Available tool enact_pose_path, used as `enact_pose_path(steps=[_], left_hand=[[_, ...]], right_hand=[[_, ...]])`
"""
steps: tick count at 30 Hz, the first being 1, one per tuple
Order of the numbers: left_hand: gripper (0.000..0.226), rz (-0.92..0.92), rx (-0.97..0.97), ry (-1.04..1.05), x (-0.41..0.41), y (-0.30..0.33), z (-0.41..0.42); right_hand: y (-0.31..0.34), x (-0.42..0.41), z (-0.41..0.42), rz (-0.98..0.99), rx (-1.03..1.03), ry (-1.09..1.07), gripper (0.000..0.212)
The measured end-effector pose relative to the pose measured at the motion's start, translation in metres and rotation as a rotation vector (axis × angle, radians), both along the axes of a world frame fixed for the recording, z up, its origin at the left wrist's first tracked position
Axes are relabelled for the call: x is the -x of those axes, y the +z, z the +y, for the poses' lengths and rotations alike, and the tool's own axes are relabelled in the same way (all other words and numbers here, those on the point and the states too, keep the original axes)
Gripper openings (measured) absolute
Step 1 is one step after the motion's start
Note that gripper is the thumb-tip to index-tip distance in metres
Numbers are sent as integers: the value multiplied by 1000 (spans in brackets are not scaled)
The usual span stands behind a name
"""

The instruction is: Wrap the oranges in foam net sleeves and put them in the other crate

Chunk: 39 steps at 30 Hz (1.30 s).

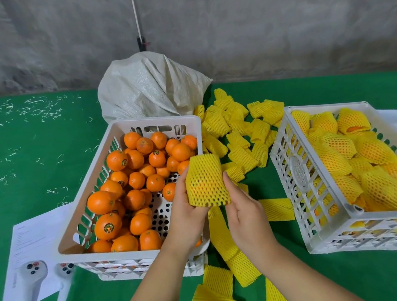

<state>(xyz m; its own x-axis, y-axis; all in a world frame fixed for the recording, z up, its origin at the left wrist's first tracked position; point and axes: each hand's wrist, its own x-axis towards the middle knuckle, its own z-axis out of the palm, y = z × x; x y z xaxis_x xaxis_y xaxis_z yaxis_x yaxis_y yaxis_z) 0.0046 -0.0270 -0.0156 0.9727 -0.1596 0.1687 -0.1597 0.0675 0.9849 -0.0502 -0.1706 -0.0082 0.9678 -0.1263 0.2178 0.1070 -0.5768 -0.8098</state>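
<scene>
Oranges (132, 190), loose sleeves (236, 131) between crates (300, 163)

Green mat (34, 169) — 2 white crates (139, 252) (365, 235); loose foam sleeves (237, 131); sack (151, 89); papers (36, 233).

No legible text is shown. Round dark stickers on several oranges (108, 226) and printed lines on the paper sheet (32, 233) cannot be read.
</scene>
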Motion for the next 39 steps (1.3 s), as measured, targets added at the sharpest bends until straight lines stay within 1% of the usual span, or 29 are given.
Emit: enact_pose_path(steps=[1,2,4,5,7,8,11,14,17,19,20,22,25,26,27,29,32,36,39], left_hand=[[78,-11,-8,30,0,-1,0],[78,-19,-18,62,-1,-1,1],[81,-24,-24,93,-1,-1,1],[83,-28,-14,73,0,0,0],[85,-50,-2,-11,3,1,-1],[84,-58,-15,-50,6,3,-2],[85,-44,-50,-93,8,3,-2],[86,-14,-85,-203,7,-2,-1],[86,14,-168,-274,6,-5,-2],[75,51,-192,-256,5,-6,-2],[67,72,-174,-239,6,-6,-2],[53,111,-120,-216,7,-8,-4],[40,112,-154,-204,7,-6,-7],[36,106,-164,-196,6,-6,-8],[33,106,-163,-183,5,-6,-8],[29,120,-144,-149,2,-6,-8],[26,203,-53,-99,-2,-8,-7],[25,274,14,-69,-5,-7,-5],[25,274,15,-67,-5,-6,-5]], right_hand=[[0,0,0,47,-58,20,70],[2,-1,1,92,-163,34,70],[9,-6,4,132,-437,22,71],[13,-10,7,142,-522,21,76],[19,-14,17,192,-541,52,87],[20,-16,22,201,-522,58,88],[16,-17,27,190,-539,20,83],[13,-17,22,190,-595,-12,79],[16,-17,0,170,-539,-89,75],[23,-15,-31,133,-481,-155,78],[27,-13,-52,107,-434,-195,79],[36,-6,-99,52,-279,-327,80],[39,14,-165,-7,119,-669,83],[34,24,-182,15,241,-758,80],[28,35,-194,72,341,-798,73],[9,54,-199,236,494,-753,64],[-16,63,-189,361,709,-627,69],[-12,50,-186,446,742,-621,71],[-2,48,-189,512,869,-607,79]])
